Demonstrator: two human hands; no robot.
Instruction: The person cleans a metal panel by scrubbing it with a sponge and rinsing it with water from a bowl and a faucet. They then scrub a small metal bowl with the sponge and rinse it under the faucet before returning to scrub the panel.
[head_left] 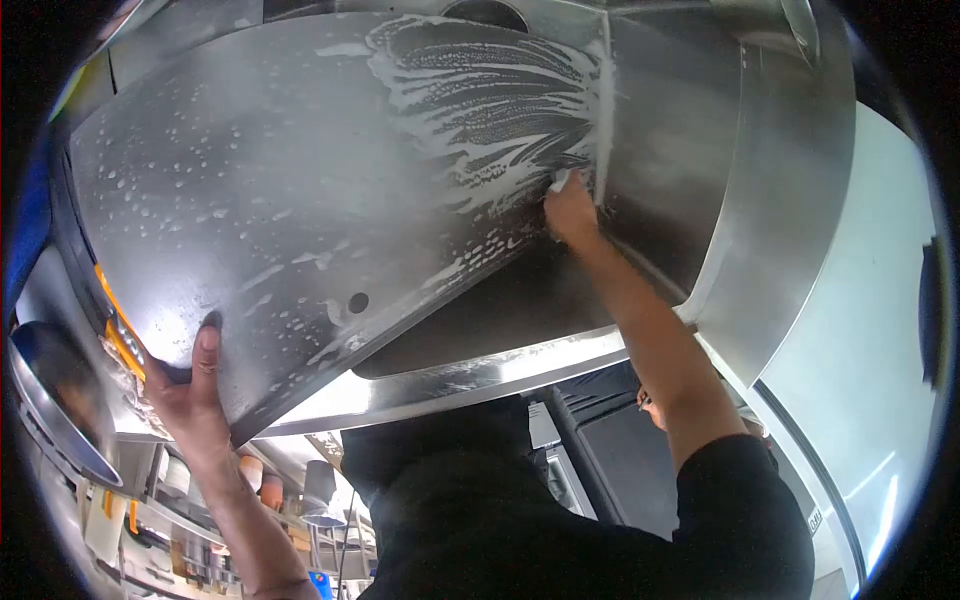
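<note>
A large flat metal panel [290,170] with a round hole lies tilted across a steel sink [480,300]. Drops dot its left part, and streaked white foam [490,100] covers the upper right. My left hand [190,385] grips the panel's lower left edge, thumb on top, fingers hidden beneath. Beside that hand is an orange-edged item [120,325], partly hidden. At the panel's right edge, my right hand [572,210] is closed around a small white pad [560,181], pressed against the foamy surface.
The sink's front rim [480,375] runs below the panel. A metal bowl [65,400] stands at the far left. Shelves with containers [180,500] are at the lower left. Part of another person's hand [652,408] shows behind my right arm.
</note>
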